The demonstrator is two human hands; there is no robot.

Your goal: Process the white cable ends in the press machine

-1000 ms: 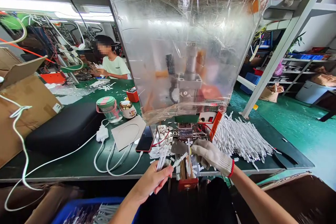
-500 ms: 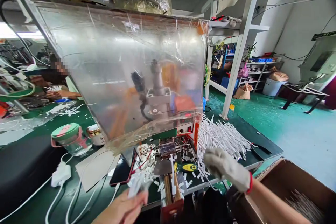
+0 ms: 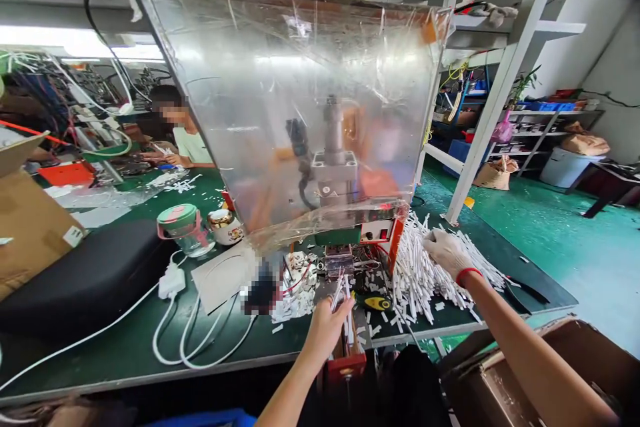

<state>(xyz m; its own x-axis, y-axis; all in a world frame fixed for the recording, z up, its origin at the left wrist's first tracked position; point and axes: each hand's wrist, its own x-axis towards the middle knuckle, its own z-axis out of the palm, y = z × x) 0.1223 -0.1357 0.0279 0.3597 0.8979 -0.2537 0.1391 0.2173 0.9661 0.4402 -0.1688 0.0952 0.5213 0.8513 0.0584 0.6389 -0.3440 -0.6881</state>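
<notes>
My bare left hand (image 3: 327,320) is closed on a few thin white strips (image 3: 339,290), which point up toward the small metal fixture (image 3: 339,265) below the press. Just under that hand runs a narrow holder with a red end (image 3: 346,365). In a white glove with a red cuff, my right hand (image 3: 447,253) rests on the big pile of white strips (image 3: 413,280) right of the press. Its fingers bend down together onto the strips, and their tips are partly hidden. A yellow-and-black handled tool (image 3: 376,303) lies between my hands.
A cloudy plastic shield (image 3: 300,120) hangs before the press. On the left are a green-lidded jar (image 3: 180,227), a white cup (image 3: 225,227), cables and a black padded seat (image 3: 95,287). A cardboard box (image 3: 525,373) stands at lower right. Another person (image 3: 187,133) sits beyond.
My left hand has moved up and right to the fixture, with strips in its fingers. My gloved right hand has moved forward onto the strip pile. The view has shifted left.
</notes>
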